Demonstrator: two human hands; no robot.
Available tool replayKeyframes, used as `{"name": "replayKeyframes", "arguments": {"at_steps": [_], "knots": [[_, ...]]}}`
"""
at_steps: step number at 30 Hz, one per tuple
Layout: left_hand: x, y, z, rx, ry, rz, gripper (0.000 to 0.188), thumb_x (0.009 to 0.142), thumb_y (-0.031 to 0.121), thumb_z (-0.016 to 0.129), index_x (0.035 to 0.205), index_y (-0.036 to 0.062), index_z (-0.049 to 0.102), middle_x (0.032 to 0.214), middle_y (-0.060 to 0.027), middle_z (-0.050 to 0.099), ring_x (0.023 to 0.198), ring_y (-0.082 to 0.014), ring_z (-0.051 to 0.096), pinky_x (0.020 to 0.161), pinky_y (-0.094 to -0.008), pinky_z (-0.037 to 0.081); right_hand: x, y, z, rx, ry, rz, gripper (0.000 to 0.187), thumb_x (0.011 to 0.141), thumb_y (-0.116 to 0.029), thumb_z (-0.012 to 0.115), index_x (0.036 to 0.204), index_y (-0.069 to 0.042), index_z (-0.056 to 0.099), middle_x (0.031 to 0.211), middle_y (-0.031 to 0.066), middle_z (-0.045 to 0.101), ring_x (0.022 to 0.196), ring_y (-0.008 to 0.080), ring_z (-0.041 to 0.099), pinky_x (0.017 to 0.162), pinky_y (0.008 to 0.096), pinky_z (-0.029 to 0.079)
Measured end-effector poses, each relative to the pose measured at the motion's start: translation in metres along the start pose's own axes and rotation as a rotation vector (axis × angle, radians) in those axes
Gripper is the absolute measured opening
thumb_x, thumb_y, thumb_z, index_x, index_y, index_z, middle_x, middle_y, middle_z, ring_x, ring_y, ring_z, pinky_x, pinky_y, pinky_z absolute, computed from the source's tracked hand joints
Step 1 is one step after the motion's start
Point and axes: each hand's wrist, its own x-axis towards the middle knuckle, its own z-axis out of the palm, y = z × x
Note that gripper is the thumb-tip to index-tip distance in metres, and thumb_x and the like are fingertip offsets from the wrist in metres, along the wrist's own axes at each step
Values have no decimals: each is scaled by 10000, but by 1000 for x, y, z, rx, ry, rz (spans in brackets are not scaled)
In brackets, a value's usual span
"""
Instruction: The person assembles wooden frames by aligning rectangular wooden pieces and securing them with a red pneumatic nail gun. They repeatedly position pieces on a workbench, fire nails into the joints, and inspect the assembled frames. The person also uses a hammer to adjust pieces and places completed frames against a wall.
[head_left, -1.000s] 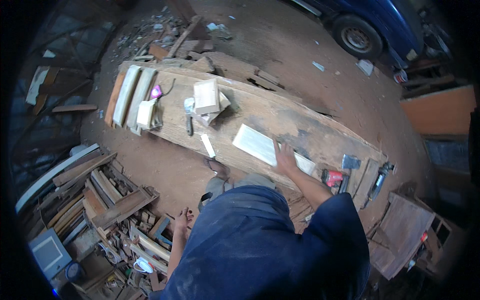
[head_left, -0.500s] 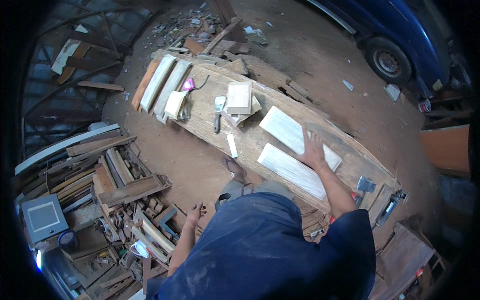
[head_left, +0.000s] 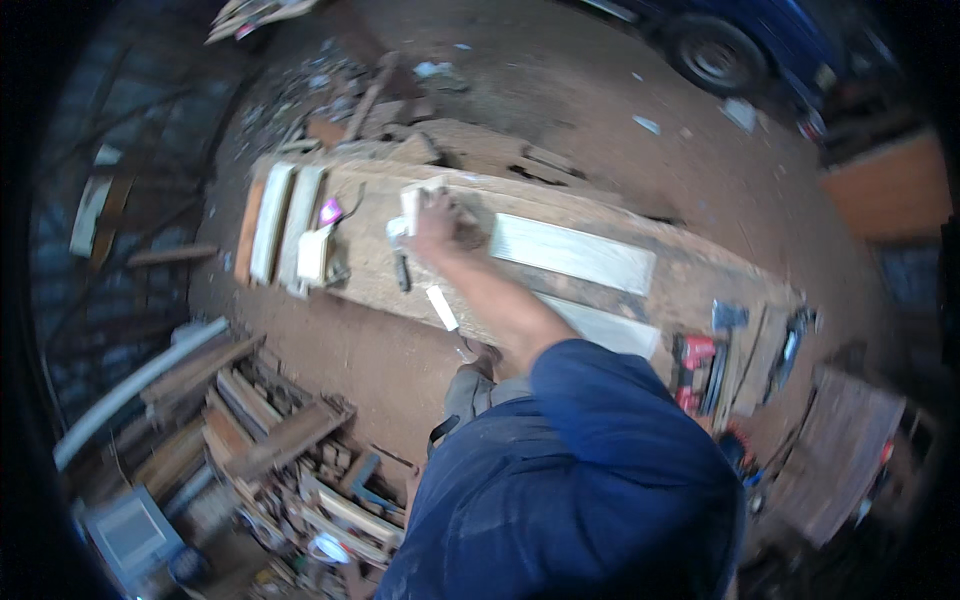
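Observation:
My right arm stretches across the wooden workbench, and my right hand is over a stack of small pale wooden blocks. The hand covers much of the stack; part of a block shows beside the fingers. Motion smears the fingers, so their grip cannot be made out. Just left of the hand lies a scraper with a dark handle. Two long pale boards lie to the right: the far board in full view, the near board partly behind my arm. My left hand is out of view.
Toward the bench's left end are slats, a pink tape measure and more small blocks. A red and black tool and an angle grinder sit at the right end. Scrap wood is piled at lower left.
My right hand has left the far pale board and moved left to the block stack. My left hand has gone out of view. The whole view has shifted.

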Motion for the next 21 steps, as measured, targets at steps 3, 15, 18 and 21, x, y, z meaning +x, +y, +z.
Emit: {"name": "replayKeyframes", "arguments": {"at_steps": [3,15,18,21], "knots": [[13,16,-37,51,-60,12,369,1046,367,603,1173,25,660,1033,-98,713,894,-187,678,817,-351,551,36,-2,46,-203,210,211,1020,782,-414,765,1592,-9,296,1597,310,299,1380,507,376,1103,652,325],[64,173,-122,-140,-164,201,323,1056,320,604,1151,19,676,986,-78,710,870,-169,668,839,-313,537,-135,105,-83,1434,-85,193,1269,733,-460,884,1653,-66,103,1541,295,417,1389,436,469,1129,513,442],[119,246,-107,135,-224,476,341,1060,329,596,1136,8,683,969,-56,706,864,-154,661,799,-321,534,-211,147,-73,1966,58,296,1022,867,-206,798,1613,45,145,1325,193,563,1136,237,578,907,352,492],[110,343,-50,535,-319,733,342,1052,327,594,1131,6,684,959,-134,730,899,-217,704,785,-358,541,-264,175,-78,2070,289,518,812,912,-111,743,1571,13,286,1062,88,608,844,133,546,712,308,448]]}}
